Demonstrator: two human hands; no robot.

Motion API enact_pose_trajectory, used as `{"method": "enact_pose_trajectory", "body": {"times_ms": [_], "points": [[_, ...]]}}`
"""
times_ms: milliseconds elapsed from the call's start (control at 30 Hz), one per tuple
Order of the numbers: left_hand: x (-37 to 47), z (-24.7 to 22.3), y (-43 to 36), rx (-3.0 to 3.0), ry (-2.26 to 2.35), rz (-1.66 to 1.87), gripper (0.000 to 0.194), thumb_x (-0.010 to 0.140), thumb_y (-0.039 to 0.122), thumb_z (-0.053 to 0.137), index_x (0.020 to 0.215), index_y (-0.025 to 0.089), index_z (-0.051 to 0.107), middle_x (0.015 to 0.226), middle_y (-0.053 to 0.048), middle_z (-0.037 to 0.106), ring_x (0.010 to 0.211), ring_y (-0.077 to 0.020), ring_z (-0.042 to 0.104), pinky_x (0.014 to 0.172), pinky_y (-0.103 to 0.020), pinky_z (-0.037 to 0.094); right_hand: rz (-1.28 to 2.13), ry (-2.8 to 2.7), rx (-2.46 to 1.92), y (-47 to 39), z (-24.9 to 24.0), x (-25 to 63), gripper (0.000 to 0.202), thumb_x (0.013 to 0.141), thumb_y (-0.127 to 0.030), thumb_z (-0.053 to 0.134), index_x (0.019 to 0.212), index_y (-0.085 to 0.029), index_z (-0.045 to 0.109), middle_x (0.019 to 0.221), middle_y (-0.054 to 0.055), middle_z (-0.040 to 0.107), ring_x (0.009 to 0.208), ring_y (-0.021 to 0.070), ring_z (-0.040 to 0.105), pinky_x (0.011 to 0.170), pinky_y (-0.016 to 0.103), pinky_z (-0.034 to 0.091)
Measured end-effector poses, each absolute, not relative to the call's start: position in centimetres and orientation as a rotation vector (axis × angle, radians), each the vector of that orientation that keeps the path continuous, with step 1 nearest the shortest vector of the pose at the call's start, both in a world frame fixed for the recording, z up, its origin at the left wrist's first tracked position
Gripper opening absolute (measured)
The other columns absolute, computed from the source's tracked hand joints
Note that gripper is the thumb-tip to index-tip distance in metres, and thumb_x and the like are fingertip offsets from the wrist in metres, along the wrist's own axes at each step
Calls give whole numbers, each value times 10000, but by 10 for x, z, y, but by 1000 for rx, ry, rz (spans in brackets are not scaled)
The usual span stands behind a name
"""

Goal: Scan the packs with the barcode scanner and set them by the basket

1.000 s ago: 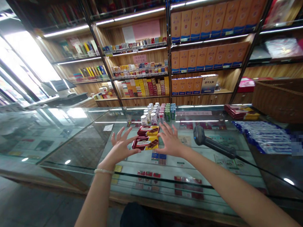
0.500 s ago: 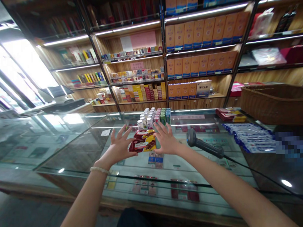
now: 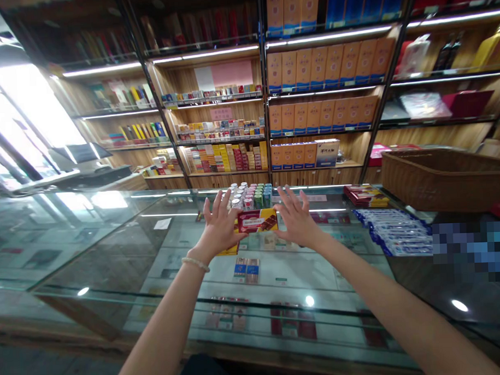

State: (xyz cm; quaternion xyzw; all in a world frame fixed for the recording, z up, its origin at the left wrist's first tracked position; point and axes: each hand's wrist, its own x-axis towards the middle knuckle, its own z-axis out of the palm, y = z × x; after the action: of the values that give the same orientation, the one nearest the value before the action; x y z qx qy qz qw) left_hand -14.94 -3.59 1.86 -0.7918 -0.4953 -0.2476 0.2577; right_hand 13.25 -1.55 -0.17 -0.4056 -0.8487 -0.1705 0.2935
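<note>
A red-and-yellow chocolate pack (image 3: 257, 221) is held level above the glass counter, one end against each hand. My left hand (image 3: 220, 224), with a pale bracelet at the wrist, grips its left end by the thumb side, its other fingers raised and spread. Its right end is pinched by my right hand (image 3: 298, 219), whose fingers also point up and apart. Part of another yellow-edged pack (image 3: 228, 250) shows below and behind my left hand. Just beyond the hands stand rows of small bottles and cans (image 3: 250, 195), partly covered by my left fingers.
The glass display counter (image 3: 294, 276) has packets inside. To the right lie a stack of red-and-yellow packs (image 3: 365, 196), a row of blue-and-white packets (image 3: 395, 230) and a brown basket (image 3: 442, 178). Shelves of orange boxes (image 3: 325, 116) line the back wall. A black cable (image 3: 476, 335) runs at lower right.
My hands have moved right with one chocolate pack, away from the other pack, which stays at the left. The black handheld scanner has gone out of sight near my right arm.
</note>
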Motion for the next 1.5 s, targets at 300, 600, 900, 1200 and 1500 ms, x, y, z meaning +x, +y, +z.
{"method": "enact_pose_trajectory", "body": {"times_ms": [300,600,900,1200,1500], "points": [[-83,21,-7,-2206,-1282,-729,655,685,493,903,1225,207,668,1729,-221,235,1621,-443,115,1288,-665,26,-552,-2156,-1242,-13,1,196,561,884,-493,678,1341,-176,613,1754,194,174,1631,371,76,1274,627,-6],[-46,26,12,-2243,-1232,-794,650,729,519,872,1274,230,664,1736,-197,235,1618,-441,132,1284,-673,34,-571,-2080,-1366,-9,4,232,599,894,-551,694,1381,-211,610,1770,160,124,1623,408,93,1264,646,0],[-21,11,15,-2231,-1264,-896,664,755,453,857,1355,270,638,1729,-164,276,1611,-438,162,1277,-683,25,-543,-2041,-1448,-7,-1,250,579,903,-510,695,1408,-245,594,1782,112,88,1627,393,64,1268,627,13],[-26,3,12,-2200,-1301,-949,637,788,529,814,1352,283,646,1721,-152,303,1607,-428,176,1275,-672,35,-451,-1974,-1538,-13,-7,239,748,928,-476,663,1589,-230,413,1765,180,115,1617,414,90,1242,661,130],[-39,-4,15,-2142,-1327,-979,621,798,567,794,1325,265,660,1721,-167,294,1602,-430,195,1274,-666,69,-121,-2034,-1614,-55,-45,213,900,838,-656,693,1549,-176,420,1725,238,212,1603,424,179,1185,680,328]]}}
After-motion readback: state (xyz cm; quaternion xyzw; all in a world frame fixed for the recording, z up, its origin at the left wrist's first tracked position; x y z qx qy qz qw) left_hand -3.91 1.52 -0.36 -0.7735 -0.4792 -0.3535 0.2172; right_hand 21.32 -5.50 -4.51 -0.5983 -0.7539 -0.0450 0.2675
